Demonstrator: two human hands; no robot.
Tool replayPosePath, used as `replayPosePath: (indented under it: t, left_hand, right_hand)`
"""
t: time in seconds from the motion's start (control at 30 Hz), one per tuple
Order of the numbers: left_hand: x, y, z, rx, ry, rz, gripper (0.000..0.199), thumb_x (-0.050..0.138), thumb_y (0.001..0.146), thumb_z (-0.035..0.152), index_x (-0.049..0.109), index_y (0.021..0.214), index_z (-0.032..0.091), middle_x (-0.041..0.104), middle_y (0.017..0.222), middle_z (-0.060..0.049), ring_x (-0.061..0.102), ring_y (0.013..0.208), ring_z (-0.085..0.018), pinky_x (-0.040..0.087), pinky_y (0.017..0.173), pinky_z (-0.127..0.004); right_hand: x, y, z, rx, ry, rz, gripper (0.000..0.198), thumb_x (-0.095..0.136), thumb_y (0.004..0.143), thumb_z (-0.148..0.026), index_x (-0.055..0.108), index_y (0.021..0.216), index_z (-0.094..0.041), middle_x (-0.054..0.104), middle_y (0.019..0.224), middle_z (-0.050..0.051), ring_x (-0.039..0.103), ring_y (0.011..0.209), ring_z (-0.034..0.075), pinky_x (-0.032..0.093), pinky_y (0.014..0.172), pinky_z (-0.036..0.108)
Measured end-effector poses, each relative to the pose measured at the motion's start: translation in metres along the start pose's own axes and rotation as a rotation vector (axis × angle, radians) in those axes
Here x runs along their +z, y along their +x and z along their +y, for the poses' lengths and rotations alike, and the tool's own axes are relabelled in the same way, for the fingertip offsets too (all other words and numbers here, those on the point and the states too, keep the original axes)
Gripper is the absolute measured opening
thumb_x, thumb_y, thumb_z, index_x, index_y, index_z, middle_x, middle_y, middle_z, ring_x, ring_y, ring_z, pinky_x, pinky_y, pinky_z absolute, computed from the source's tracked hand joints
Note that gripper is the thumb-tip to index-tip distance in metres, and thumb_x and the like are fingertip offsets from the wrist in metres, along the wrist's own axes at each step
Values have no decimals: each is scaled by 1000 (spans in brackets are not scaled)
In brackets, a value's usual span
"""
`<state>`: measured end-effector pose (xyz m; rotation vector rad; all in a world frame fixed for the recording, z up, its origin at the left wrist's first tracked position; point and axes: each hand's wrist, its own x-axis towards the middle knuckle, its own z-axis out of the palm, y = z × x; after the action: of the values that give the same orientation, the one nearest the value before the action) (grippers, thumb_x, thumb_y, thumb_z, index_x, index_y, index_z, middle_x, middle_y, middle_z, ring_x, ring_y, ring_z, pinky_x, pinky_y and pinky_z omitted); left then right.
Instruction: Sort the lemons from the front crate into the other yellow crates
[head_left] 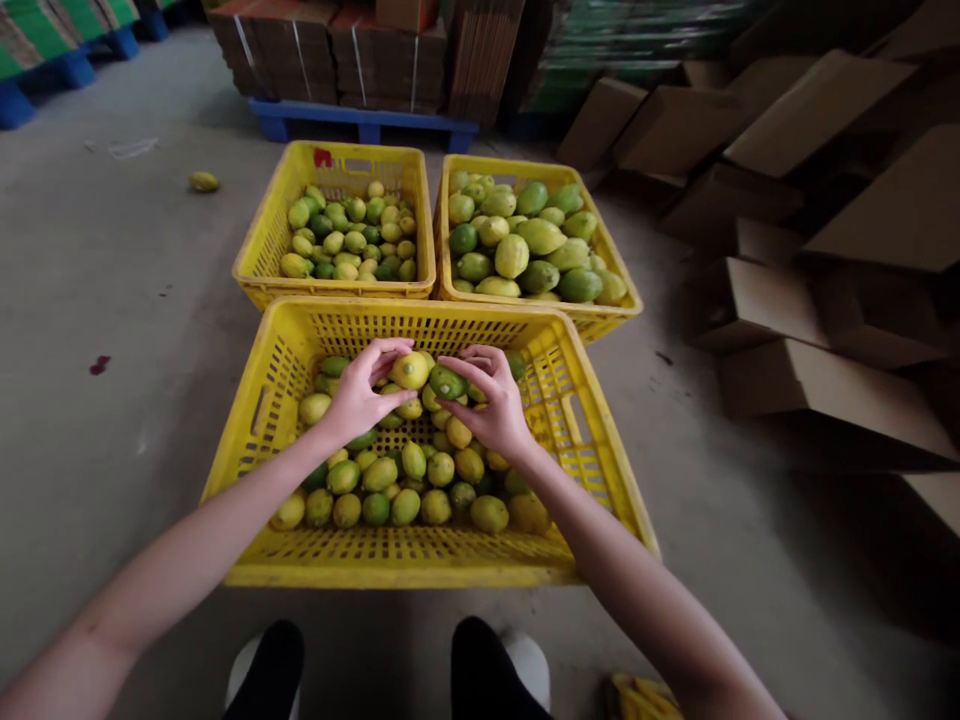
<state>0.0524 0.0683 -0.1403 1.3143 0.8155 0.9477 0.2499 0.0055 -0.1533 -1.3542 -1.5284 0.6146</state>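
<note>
Over the near yellow crate [232, 500], my left hand [367, 390] is closed around a yellow lemon [410, 371]. My right hand [491, 405] grips a green lemon [446, 382] right beside it; the two fruits nearly touch. Below both hands, yellow and green lemons [412, 460] cover much of the crate's slotted floor, most of them toward the near side. Some fruit is hidden behind my hands.
Behind stand two more yellow crates: the left one [262, 230] holds small lemons, the right one [622, 290] larger green fruit. Cardboard boxes [825, 390] lie on the right. A blue pallet [367, 125] carries bundled cardboard. One yellow fruit [203, 181] lies on the floor.
</note>
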Motion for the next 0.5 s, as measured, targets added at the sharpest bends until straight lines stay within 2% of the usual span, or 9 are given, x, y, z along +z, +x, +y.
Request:
replayPosePath:
  t: [0.07, 0.13, 0.23, 0.3, 0.37, 0.5]
  left_hand:
    - [-2, 2, 0, -8, -24, 36, 53, 86, 51, 3, 64, 97, 19, 58, 127, -6, 59, 118, -21, 47, 106, -31]
    - [-5, 4, 0, -84, -100, 53, 53, 87, 54, 5, 65, 100, 19, 62, 118, -4, 63, 109, -20, 52, 98, -29]
    - [-7, 9, 4, -381, -331, 26, 31, 79, 71, 11, 66, 99, 15, 69, 97, -5, 69, 90, -18, 59, 86, -30]
    - [-6, 10, 7, -595, -479, 25, 13, 67, 83, 12, 66, 96, 10, 71, 90, -9, 70, 80, -17, 61, 79, -29]
    - [-4, 11, 10, -729, -571, 51, 13, 56, 90, 12, 66, 98, 8, 72, 87, -11, 72, 76, -17, 63, 74, -27]
    - [-1, 10, 12, -806, -619, 66, 22, 49, 95, 15, 65, 107, 5, 73, 82, -12, 73, 70, -18, 63, 67, -24]
  right_hand:
    - [2, 0, 0, 80, 104, 7, 46, 84, 69, -35, 69, 112, -31, 55, 114, 6, 57, 110, 27, 47, 104, 46]
    - [5, 0, 0, 216, 306, 44, 51, 88, 64, -37, 64, 109, -30, 59, 107, 2, 61, 101, 22, 53, 95, 40]
    - [9, 0, 2, 438, 672, 79, 44, 88, 63, -45, 58, 90, -26, 64, 86, -2, 63, 75, 16, 57, 69, 29]
    - [11, 2, 4, 570, 844, 28, 40, 84, 67, -50, 58, 82, -23, 66, 73, -2, 63, 63, 14, 55, 58, 25]
    - [12, 4, 7, 714, 944, -52, 38, 77, 76, -54, 63, 81, -19, 69, 68, 1, 63, 56, 14, 54, 54, 24]
    - [13, 7, 13, 942, 1012, -144, 51, 51, 95, -59, 68, 80, -13, 73, 66, 9, 64, 50, 13, 54, 50, 21]
